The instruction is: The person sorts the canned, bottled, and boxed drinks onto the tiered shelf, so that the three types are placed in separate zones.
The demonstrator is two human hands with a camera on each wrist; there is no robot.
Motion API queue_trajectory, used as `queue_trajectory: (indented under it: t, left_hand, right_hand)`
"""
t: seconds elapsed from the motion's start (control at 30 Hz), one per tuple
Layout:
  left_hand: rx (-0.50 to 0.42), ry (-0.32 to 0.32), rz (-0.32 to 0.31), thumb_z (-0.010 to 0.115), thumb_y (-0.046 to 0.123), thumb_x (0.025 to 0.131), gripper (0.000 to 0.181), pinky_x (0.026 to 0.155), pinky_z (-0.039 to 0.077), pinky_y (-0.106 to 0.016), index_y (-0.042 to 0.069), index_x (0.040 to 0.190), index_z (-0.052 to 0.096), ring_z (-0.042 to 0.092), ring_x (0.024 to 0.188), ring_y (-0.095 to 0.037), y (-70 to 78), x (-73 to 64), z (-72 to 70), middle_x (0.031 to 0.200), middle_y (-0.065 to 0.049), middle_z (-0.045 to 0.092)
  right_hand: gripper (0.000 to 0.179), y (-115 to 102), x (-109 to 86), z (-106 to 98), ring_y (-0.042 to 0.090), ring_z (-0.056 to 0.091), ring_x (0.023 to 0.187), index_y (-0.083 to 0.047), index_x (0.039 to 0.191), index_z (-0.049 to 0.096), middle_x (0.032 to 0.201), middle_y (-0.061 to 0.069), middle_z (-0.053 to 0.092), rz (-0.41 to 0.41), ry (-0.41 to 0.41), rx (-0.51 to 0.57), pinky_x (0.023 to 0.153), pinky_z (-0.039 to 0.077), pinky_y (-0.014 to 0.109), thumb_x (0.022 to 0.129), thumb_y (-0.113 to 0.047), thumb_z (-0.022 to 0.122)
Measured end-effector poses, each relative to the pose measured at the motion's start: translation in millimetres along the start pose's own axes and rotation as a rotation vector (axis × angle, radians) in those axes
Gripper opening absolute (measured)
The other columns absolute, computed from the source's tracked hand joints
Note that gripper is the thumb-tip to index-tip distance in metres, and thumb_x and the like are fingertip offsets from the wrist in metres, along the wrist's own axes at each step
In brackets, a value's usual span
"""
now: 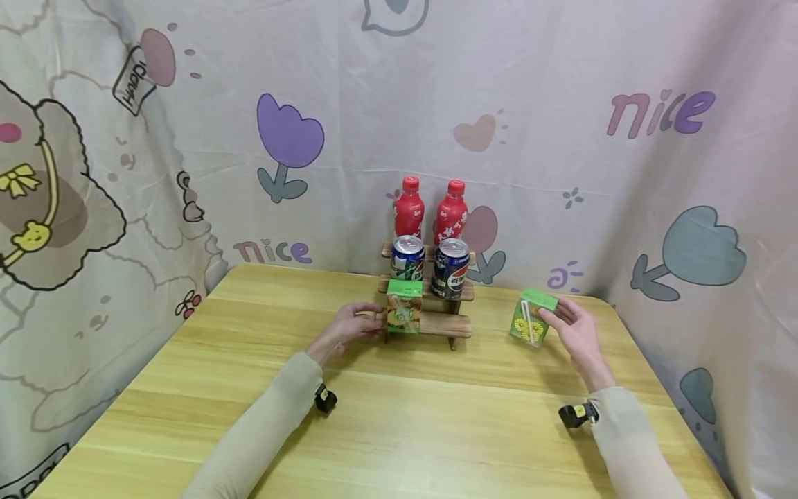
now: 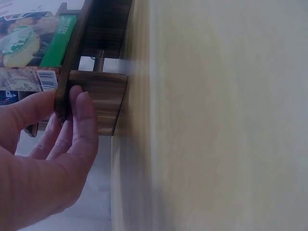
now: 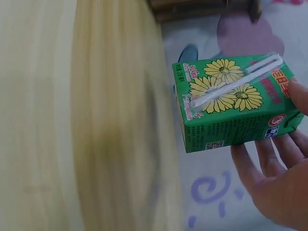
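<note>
A small three-step wooden stand (image 1: 445,324) stands near the back of the table. My left hand (image 1: 352,326) grips the left end of its lowest step, the thumb above the board and the fingers curled beneath it in the left wrist view. On that step sits a drink carton (image 1: 404,308) with a green top, close to my thumb. Off to the right, my right hand (image 1: 576,333) holds a green drink carton (image 3: 231,96) by its upper end, thumb on one side and fingers on the other. Yellow flowers and a wrapped white straw show on its front.
Two dark blue soda cans, a left can (image 1: 408,260) and a right can (image 1: 451,269), occupy the middle step. Behind them, two red bottles (image 1: 409,208) stand on the top step. A patterned curtain (image 1: 386,104) hangs behind the wooden table (image 1: 424,430).
</note>
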State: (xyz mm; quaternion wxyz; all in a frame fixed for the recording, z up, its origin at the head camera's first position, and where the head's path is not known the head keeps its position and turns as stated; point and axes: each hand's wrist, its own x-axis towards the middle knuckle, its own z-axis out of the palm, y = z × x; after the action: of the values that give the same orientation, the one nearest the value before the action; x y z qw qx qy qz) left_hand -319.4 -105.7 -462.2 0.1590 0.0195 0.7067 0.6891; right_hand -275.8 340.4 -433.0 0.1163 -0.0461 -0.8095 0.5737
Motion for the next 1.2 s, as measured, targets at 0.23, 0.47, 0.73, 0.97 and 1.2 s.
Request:
queue_trajectory:
  t: [0.23,0.47,0.73,0.97,1.2]
  left_hand:
    - [-0.005,0.014,-0.008,0.063,-0.002,0.092,0.038,0.082,0.062,-0.035,-0.001,0.13,0.056,0.07,0.082,-0.019,-0.9,0.8,-2.6,0.106,-0.014,0.069]
    - [-0.005,0.005,0.002,0.062,-0.003,0.092,0.039,0.086,0.061,-0.037,-0.003,0.131,0.055,0.07,0.083,-0.019,1.7,-0.2,-1.4,0.114,-0.017,0.067]
    - [-0.009,0.012,-0.007,0.062,-0.003,0.091,0.039,0.088,0.06,-0.039,-0.001,0.129,0.056,0.07,0.085,-0.021,0.5,-0.8,-1.6,0.113,-0.017,0.067]
    - [-0.01,0.006,0.002,0.062,-0.002,0.092,0.038,0.084,0.061,-0.037,0.0,0.13,0.056,0.07,0.085,-0.022,-0.7,-0.9,-1.8,0.107,-0.014,0.069]
    - [-0.008,0.001,0.006,0.063,-0.001,0.092,0.038,0.084,0.061,-0.038,0.0,0.129,0.056,0.07,0.082,-0.02,1.0,-1.6,-0.9,0.102,-0.012,0.069]
  right_hand:
    - [0.058,-18.3,-9.8,19.3,-0.009,0.057,0.099,0.005,0.141,0.044,0.105,-0.025,0.058,-0.099,-0.061,0.069,0.088,0.047,0.004,0.093,-0.019,0.068]
    - [0.055,-28.6,-14.3,34.4,-0.006,0.061,0.1,0.006,0.138,0.047,0.104,-0.026,0.062,-0.172,-0.105,0.117,0.089,0.05,0.008,0.092,-0.014,0.069]
    - [0.053,-36.4,-21.1,45.9,-0.005,0.063,0.101,0.005,0.138,0.049,0.108,-0.024,0.064,-0.173,-0.142,0.166,0.089,0.053,0.012,0.092,-0.012,0.069]
    - [0.055,-47.7,-25.9,56.2,-0.004,0.062,0.103,0.003,0.14,0.048,0.12,-0.008,0.066,-0.177,-0.177,0.149,0.09,0.053,0.013,0.092,-0.015,0.069]
    - [0.053,-54.8,-22.2,70.1,-0.003,0.062,0.106,0.001,0.138,0.051,0.133,0.016,0.061,-0.2,-0.205,0.141,0.094,0.051,0.013,0.091,-0.012,0.071]
